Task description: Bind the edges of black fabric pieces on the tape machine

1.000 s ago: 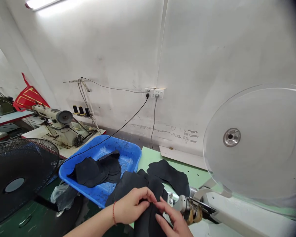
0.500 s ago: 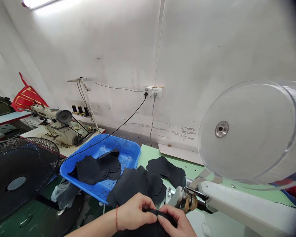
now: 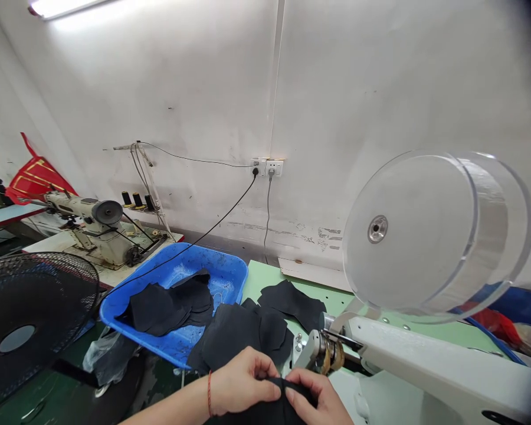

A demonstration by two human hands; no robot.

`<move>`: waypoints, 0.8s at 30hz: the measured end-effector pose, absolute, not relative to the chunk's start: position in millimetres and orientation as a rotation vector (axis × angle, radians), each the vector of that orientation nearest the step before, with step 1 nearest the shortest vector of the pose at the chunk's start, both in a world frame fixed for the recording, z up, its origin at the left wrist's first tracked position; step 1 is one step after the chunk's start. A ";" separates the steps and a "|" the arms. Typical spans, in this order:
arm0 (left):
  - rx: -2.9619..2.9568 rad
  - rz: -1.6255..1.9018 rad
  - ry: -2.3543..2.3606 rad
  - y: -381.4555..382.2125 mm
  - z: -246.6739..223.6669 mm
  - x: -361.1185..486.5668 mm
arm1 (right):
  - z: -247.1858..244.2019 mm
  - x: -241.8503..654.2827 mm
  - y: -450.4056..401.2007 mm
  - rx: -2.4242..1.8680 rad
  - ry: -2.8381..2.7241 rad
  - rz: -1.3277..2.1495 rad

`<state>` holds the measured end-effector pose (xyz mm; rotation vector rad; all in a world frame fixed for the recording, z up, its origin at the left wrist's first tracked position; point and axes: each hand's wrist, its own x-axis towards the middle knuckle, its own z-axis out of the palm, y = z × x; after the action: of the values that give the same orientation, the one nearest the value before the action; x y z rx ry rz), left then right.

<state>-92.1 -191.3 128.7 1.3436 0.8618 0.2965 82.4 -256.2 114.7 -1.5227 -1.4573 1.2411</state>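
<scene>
My left hand (image 3: 246, 382), with a red cord at the wrist, pinches the edge of a black fabric piece (image 3: 269, 410) at the bottom centre. Right beside it, my right hand (image 3: 316, 396) grips the same fabric between thumb and fingers. The two thumbs almost meet at a seam or fold in the cloth. Just beyond and right of the hands is the head of a white machine (image 3: 402, 348). Stacked black fabric pieces (image 3: 236, 333) lie in front of my left hand, and another black stack (image 3: 292, 301) rests on the green table (image 3: 265, 274).
A blue tray (image 3: 172, 348) holding black pieces (image 3: 159, 307) stands left of the table. A black fan (image 3: 35, 313) is at the lower left, with a sewing machine (image 3: 110, 230) behind. A clear reel (image 3: 416, 230) hangs over the machine arm. Cords run to a wall socket (image 3: 274, 167).
The view has turned slightly to the right, so background things sit further left. Both hands keep hold of the black fabric in nearly the same pose.
</scene>
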 end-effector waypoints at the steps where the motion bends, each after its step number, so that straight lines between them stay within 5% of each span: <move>1: 1.349 0.301 0.867 -191.9 129.1 -91.7 | 114.1 82.8 -256.6 -1.515 -1.452 1.257; 24: 1.199 0.438 0.884 -208.0 134.9 -71.4 | 110.5 90.3 -264.3 -1.441 -1.339 1.320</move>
<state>-71.4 -208.0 134.9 1.1988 0.8844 0.4385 90.3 -264.3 110.5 -1.4410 -1.3392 1.3203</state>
